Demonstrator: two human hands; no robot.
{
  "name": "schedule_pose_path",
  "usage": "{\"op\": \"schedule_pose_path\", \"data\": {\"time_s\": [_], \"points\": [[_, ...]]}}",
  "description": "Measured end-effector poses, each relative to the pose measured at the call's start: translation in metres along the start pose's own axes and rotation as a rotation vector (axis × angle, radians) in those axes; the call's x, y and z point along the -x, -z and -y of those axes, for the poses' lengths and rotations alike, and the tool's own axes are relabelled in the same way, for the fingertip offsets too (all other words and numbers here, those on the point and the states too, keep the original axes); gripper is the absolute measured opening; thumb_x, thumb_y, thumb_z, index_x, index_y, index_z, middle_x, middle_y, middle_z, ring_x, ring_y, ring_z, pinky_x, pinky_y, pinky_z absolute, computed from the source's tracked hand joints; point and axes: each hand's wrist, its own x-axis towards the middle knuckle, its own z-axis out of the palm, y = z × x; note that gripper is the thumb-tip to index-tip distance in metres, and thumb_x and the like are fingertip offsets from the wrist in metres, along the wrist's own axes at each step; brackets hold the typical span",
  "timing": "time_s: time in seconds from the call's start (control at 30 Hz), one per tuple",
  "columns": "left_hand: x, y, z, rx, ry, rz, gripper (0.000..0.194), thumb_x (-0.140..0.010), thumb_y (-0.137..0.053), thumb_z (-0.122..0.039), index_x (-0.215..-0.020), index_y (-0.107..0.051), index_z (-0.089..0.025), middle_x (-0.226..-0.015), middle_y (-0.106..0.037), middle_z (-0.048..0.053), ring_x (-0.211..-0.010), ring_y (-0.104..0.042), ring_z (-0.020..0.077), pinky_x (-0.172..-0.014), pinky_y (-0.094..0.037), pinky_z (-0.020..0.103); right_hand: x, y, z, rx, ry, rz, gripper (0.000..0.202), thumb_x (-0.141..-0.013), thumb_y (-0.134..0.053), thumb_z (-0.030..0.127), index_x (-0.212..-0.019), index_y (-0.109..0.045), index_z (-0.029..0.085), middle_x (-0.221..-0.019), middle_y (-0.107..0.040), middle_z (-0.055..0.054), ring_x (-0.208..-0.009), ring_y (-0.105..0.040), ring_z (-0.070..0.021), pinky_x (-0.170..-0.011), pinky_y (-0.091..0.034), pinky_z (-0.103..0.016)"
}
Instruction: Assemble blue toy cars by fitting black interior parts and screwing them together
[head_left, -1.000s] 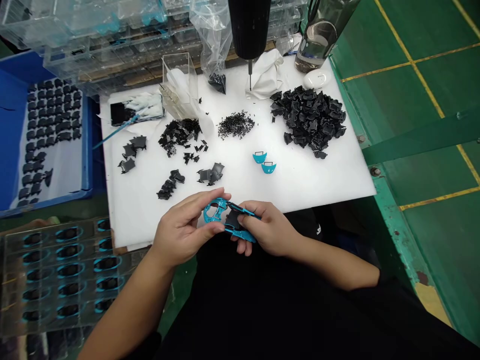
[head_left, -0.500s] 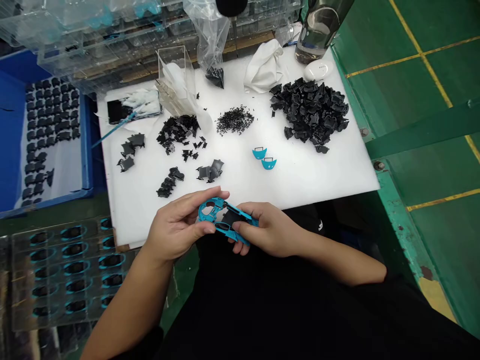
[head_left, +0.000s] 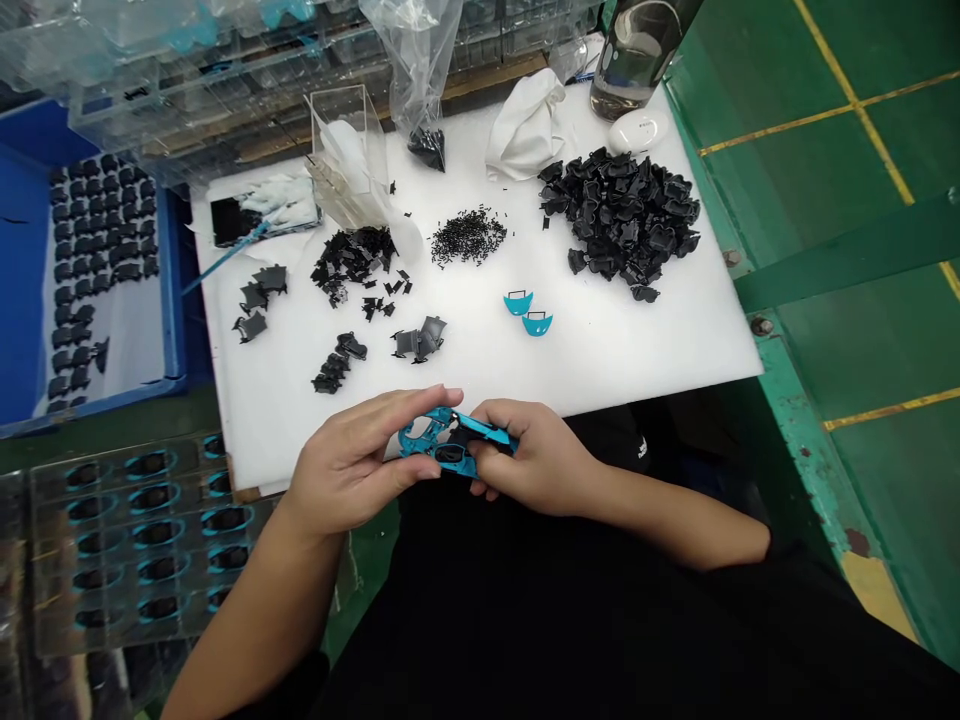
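A blue plastic toy car body (head_left: pixel 420 432) with a black part in its middle is held between my hands at the table's front edge. My left hand (head_left: pixel 352 458) grips its left end, thumb below and fingers above. Closed round the right end is my right hand (head_left: pixel 529 455), its thumb pressed on the black part. Beyond them on the white table (head_left: pixel 480 370) lie two small blue curved pieces (head_left: pixel 537 324) with thin black frames. Grey-black plates (head_left: pixel 420 341) and small dark parts (head_left: pixel 339 362) lie left of these.
At the right is a heap of black parts (head_left: pixel 622 220); tiny black pins (head_left: pixel 469 236) and black clips (head_left: pixel 356 258) lie to its left. A clear box (head_left: pixel 349 150), a white cloth (head_left: pixel 527 125) and a bottle (head_left: pixel 641 55) stand behind. A blue bin (head_left: pixel 176 330) and clear trays (head_left: pixel 120 540) are at the left.
The car body has tilted in my hands, so its upper side now shows at a flatter angle. My right thumb has shifted inward along the black part.
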Motion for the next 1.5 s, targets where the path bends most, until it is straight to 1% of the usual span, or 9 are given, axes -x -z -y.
{"op": "schedule_pose_path", "data": {"time_s": [0.17,0.27,0.37,0.5,0.7,0.83,0.97,1.3,1.5], "points": [[0.005,-0.002,0.003,-0.007,0.022,-0.026,0.062,-0.081,-0.077,-0.024,-0.139,-0.056,-0.029,-0.126,-0.070,0.007,-0.110,-0.068,0.0225,-0.096,-0.055,0.030,-0.001,0.001,-0.001,-0.013,-0.012,0.012,0.010,-0.078,-0.055,0.010,-0.083,-0.059,0.018,-0.061,-0.066,0.002,-0.052,-0.067,-0.0141,-0.050,-0.055,-0.023],[0.008,-0.002,0.007,0.058,0.114,-0.091,0.057,-0.081,-0.077,-0.029,-0.136,-0.060,-0.028,-0.125,-0.071,0.009,-0.109,-0.068,0.0241,-0.095,-0.055,0.033,-0.002,0.004,0.001,-0.145,-0.041,0.090,0.008,-0.085,-0.053,0.014,-0.088,-0.059,0.017,-0.062,-0.066,0.002,-0.054,-0.068,-0.0132,-0.053,-0.057,-0.023],[0.008,-0.004,0.010,0.160,0.197,-0.138,0.055,-0.081,-0.076,-0.035,-0.133,-0.063,-0.025,-0.122,-0.071,0.012,-0.106,-0.069,0.0254,-0.089,-0.058,0.033,-0.003,0.007,0.004,-0.306,-0.044,0.187,0.007,-0.091,-0.051,0.017,-0.091,-0.058,0.016,-0.071,-0.068,0.000,-0.058,-0.070,-0.0128,-0.056,-0.058,-0.023],[0.005,-0.005,0.012,0.212,0.216,-0.154,0.055,-0.077,-0.079,-0.040,-0.129,-0.066,-0.025,-0.119,-0.072,0.012,-0.105,-0.069,0.0249,-0.088,-0.058,0.031,-0.003,0.009,0.004,-0.368,-0.066,0.236,0.009,-0.092,-0.049,0.016,-0.090,-0.057,0.015,-0.074,-0.069,-0.002,-0.057,-0.069,-0.0119,-0.054,-0.058,-0.022],[0.004,-0.005,0.012,0.171,0.187,-0.134,0.056,-0.077,-0.079,-0.042,-0.129,-0.066,-0.025,-0.118,-0.073,0.012,-0.103,-0.070,0.0248,-0.089,-0.058,0.033,-0.001,0.008,0.004,-0.367,-0.085,0.216,0.005,-0.092,-0.052,0.016,-0.090,-0.057,0.015,-0.073,-0.069,-0.001,-0.056,-0.068,-0.0114,-0.055,-0.058,-0.022],[0.006,-0.002,0.012,0.092,0.173,-0.128,0.056,-0.079,-0.077,-0.042,-0.130,-0.065,-0.026,-0.118,-0.073,0.011,-0.103,-0.069,0.0243,-0.093,-0.056,0.034,-0.001,0.008,0.005,-0.366,-0.081,0.215,0.009,-0.094,-0.052,0.019,-0.087,-0.057,0.015,-0.072,-0.069,-0.001,-0.056,-0.067,-0.0102,-0.056,-0.057,-0.020],[0.006,0.000,0.009,0.021,0.136,-0.113,0.058,-0.079,-0.076,-0.045,-0.132,-0.064,-0.025,-0.118,-0.073,0.012,-0.103,-0.069,0.0254,-0.096,-0.055,0.038,-0.003,0.005,0.005,-0.371,-0.101,0.187,0.009,-0.092,-0.052,0.018,-0.086,-0.058,0.014,-0.071,-0.069,-0.001,-0.056,-0.068,-0.0110,-0.053,-0.056,-0.020],[0.002,0.000,0.002,-0.093,0.039,-0.050,0.062,-0.080,-0.076,-0.040,-0.138,-0.058,-0.028,-0.121,-0.072,0.008,-0.106,-0.068,0.0226,-0.096,-0.054,0.032,-0.003,-0.001,0.000,-0.304,-0.071,0.085,0.016,-0.089,-0.054,0.026,-0.078,-0.058,0.016,-0.065,-0.065,0.000,-0.049,-0.064,-0.0109,-0.044,-0.052,-0.020],[0.003,0.001,0.004,-0.126,0.021,-0.031,0.064,-0.079,-0.076,-0.041,-0.138,-0.057,-0.028,-0.121,-0.072,0.009,-0.106,-0.069,0.0227,-0.095,-0.055,0.032,-0.002,0.002,0.002,-0.197,-0.088,0.091,0.017,-0.090,-0.053,0.028,-0.081,-0.060,0.016,-0.064,-0.066,0.000,-0.053,-0.065,-0.0129,-0.051,-0.055,-0.023]]}}
